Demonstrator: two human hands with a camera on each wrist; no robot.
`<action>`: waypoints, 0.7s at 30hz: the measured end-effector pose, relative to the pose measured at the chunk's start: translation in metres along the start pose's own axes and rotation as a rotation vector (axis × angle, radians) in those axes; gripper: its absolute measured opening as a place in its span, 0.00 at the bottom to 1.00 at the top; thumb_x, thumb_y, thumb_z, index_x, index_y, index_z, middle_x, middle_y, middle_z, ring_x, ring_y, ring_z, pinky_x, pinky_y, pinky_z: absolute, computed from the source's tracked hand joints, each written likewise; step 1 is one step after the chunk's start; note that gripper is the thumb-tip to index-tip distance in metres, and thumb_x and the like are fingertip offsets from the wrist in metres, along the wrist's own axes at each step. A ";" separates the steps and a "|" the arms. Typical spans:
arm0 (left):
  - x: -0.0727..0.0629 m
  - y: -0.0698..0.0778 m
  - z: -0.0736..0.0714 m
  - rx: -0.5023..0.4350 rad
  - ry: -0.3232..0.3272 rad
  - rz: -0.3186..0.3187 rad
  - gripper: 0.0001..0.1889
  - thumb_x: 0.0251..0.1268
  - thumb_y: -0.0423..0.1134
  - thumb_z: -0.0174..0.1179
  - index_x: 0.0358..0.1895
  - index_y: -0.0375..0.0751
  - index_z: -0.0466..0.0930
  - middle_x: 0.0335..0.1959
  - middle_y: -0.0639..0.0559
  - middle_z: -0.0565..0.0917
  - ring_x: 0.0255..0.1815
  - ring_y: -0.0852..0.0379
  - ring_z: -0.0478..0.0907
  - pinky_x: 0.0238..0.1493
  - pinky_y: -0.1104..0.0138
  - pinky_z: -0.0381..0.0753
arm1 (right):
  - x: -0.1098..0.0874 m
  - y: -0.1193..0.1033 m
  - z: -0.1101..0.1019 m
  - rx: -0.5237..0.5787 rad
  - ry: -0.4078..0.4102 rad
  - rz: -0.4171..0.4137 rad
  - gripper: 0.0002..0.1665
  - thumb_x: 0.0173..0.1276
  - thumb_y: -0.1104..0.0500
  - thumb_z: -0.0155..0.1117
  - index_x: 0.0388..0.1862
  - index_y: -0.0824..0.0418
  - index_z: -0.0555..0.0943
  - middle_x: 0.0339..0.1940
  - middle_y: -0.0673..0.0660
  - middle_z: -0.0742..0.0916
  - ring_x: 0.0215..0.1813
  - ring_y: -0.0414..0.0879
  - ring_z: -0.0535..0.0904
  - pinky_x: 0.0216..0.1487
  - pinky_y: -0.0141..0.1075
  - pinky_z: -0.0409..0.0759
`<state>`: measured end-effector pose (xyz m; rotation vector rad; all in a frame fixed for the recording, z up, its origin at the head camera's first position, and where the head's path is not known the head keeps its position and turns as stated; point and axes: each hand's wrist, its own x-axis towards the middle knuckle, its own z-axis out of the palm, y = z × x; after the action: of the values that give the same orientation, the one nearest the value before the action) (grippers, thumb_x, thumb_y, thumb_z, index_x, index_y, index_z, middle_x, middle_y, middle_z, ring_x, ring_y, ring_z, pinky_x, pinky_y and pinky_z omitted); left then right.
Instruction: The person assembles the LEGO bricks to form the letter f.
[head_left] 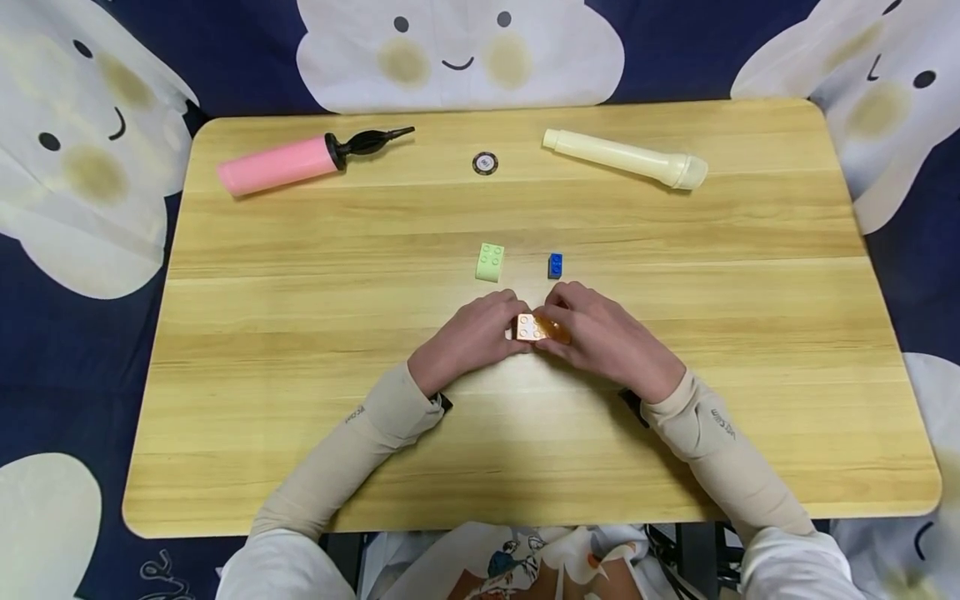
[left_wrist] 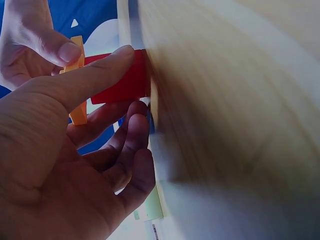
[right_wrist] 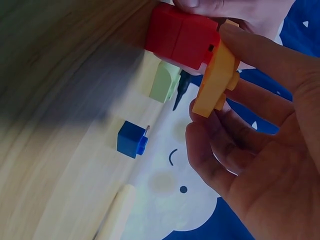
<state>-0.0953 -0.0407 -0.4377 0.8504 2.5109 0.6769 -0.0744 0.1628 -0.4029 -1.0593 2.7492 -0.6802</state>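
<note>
Between thumb and fingers, my left hand (head_left: 480, 329) grips a red toy brick (left_wrist: 122, 82) low at the tabletop. My right hand (head_left: 607, 333) pinches an orange toy brick (right_wrist: 215, 80) by its edges, thumb on one side and fingers on the other. The orange brick lies over the red one's top and juts out past it toward the right hand, its studs facing up. In the right wrist view it slants against the red brick. Just beyond the hands are a light green brick (head_left: 491, 262) and a small blue brick (head_left: 555, 266).
Along the far side of the wooden table (head_left: 300, 333) lie a pink hand pump (head_left: 281, 167) with a black nozzle, a round dark-rimmed chip (head_left: 485, 163) and a cream microphone-shaped thing (head_left: 622, 158). Dark blue cloth with white clouds (head_left: 461, 58) surrounds the table.
</note>
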 end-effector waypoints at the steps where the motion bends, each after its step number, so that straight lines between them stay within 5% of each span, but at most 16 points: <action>1: 0.000 0.000 0.000 0.000 0.001 0.001 0.19 0.61 0.47 0.72 0.50 0.40 0.83 0.38 0.51 0.77 0.35 0.56 0.71 0.35 0.66 0.72 | 0.000 0.000 0.000 -0.002 -0.001 -0.001 0.22 0.59 0.56 0.78 0.49 0.66 0.86 0.41 0.56 0.81 0.39 0.48 0.75 0.39 0.39 0.75; 21: 0.002 -0.001 0.002 0.021 -0.001 0.014 0.20 0.61 0.48 0.72 0.52 0.40 0.83 0.38 0.51 0.77 0.35 0.57 0.72 0.34 0.67 0.73 | 0.002 0.000 0.001 -0.023 -0.025 -0.008 0.21 0.60 0.56 0.77 0.49 0.66 0.86 0.41 0.56 0.80 0.40 0.48 0.74 0.41 0.40 0.76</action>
<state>-0.0967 -0.0399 -0.4403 0.8767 2.5172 0.6561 -0.0752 0.1614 -0.4039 -1.0769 2.7401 -0.6333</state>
